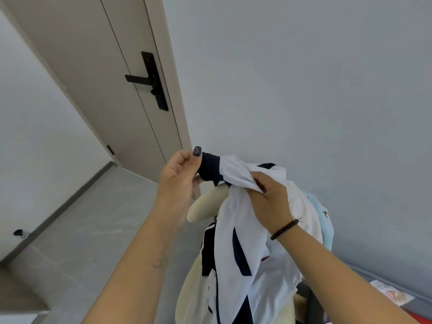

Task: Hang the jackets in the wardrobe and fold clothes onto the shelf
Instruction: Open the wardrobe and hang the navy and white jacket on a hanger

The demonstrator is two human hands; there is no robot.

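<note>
Our left hand [184, 170] pinching the navy cuff [210, 168] of our white jacket [243, 230], right hand [268, 197] gripping its bunched sleeve, grey door [112, 73] beyond

A beige door [98, 73] is being shown closed at upper left, with a black lever handle [149, 80] fitted near its right edge. Grey floor tiles [93, 218] are being seen below it, and a small black doorstop [19, 233] is being seen low on the left wall.
</note>
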